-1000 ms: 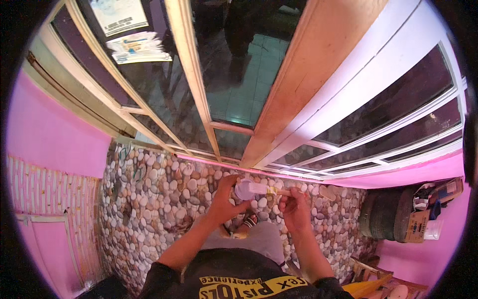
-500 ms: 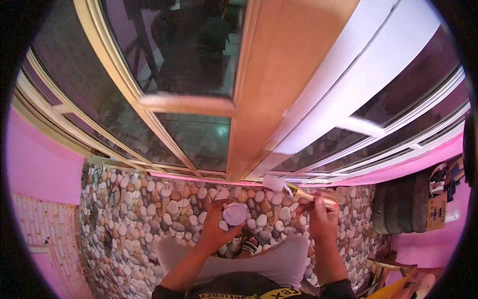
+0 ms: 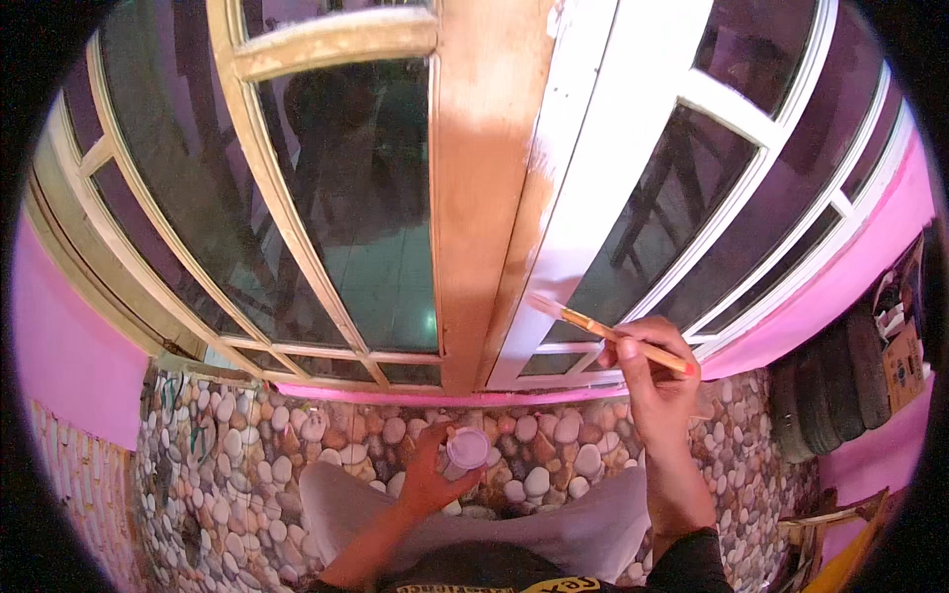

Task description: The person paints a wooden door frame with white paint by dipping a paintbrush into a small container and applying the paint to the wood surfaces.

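Observation:
My right hand (image 3: 655,374) grips the wooden handle of a paintbrush (image 3: 593,325), its bristles pointing up and left. The brush tip meets or nearly meets the white-painted edge of a door panel (image 3: 559,265); the exact contact is hard to make out. Left of that white paint runs a bare orange-brown wooden stile (image 3: 474,227), with a ragged paint border between them. Lower down, my left hand (image 3: 431,468) has its fingers wrapped round a small round cup (image 3: 469,448) of pale, whitish paint, held upright above my lap.
Glass panes in cream frames (image 3: 297,237) extend to the left, and white frames (image 3: 732,109) to the right. Below them are pink walls (image 3: 79,346) and a pebble-patterned floor (image 3: 247,474). Stacked tyres (image 3: 830,385) and a cardboard box (image 3: 904,368) stand at right.
The brush in my right hand has gone up from above the floor to the white panel. My view has tilted upward, showing more of the door. The left hand still holds the cup.

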Available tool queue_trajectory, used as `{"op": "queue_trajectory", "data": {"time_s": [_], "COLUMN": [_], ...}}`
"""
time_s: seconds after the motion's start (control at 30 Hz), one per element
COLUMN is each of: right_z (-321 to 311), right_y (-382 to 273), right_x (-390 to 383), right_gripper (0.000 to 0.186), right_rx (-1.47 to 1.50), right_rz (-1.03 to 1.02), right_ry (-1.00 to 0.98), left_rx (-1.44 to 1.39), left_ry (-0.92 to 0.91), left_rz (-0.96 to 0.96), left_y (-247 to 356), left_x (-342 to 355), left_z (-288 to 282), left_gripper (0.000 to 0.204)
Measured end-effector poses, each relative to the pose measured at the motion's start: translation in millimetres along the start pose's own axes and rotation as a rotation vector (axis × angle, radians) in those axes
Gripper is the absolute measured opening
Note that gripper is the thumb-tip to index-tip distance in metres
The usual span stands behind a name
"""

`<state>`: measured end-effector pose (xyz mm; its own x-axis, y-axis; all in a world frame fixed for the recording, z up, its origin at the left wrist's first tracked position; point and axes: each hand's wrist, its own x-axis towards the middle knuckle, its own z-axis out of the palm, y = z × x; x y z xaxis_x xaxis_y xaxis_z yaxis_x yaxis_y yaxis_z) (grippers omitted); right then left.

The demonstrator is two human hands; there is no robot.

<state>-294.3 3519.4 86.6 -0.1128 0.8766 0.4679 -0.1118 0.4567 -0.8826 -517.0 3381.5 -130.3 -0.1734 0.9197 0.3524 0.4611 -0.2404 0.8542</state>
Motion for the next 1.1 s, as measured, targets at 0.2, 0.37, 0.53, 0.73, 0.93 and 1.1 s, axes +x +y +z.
{"op": "queue_trajectory", "data": {"time_s": [0.2, 0.37, 0.53, 0.73, 0.93, 1.1], "right_z": [8, 24, 34, 56, 50, 48], "right_y": [-14, -28, -42, -70, -57, -55], "right_x": [22, 33, 57, 78, 39, 67], "right_gripper": [0.012, 0.013, 0.013, 0.011, 0.017, 0.017], "right_rx": [-0.331, -0.483, -0.641, -0.495, -0.661, -0.756], "right_rz": [-0.220, -0.340, -0.464, -0.544, -0.484, -0.599], "right_ry": [-0.014, -0.068, -0.040, 0.101, -0.100, -0.068], "left_rx": [-0.030, 0.072, -0.065, 0.017, 0.016, 0.006], "left_ry": [-0.039, -0.034, -0.082, -0.018, 0.016, 0.016], "left_rz": [0.036, 0.021, -0.089, -0.033, 0.050, 0.022], "left_y": [-8, -17, -5, -28, -36, -29], "left_x": [-6, -12, -15, -32, -32, -31], "left_z": [-2, -6, -19, -20, -24, -25], "left_gripper": [0.076, 0.076, 0.074, 0.073, 0.073, 0.073]}}
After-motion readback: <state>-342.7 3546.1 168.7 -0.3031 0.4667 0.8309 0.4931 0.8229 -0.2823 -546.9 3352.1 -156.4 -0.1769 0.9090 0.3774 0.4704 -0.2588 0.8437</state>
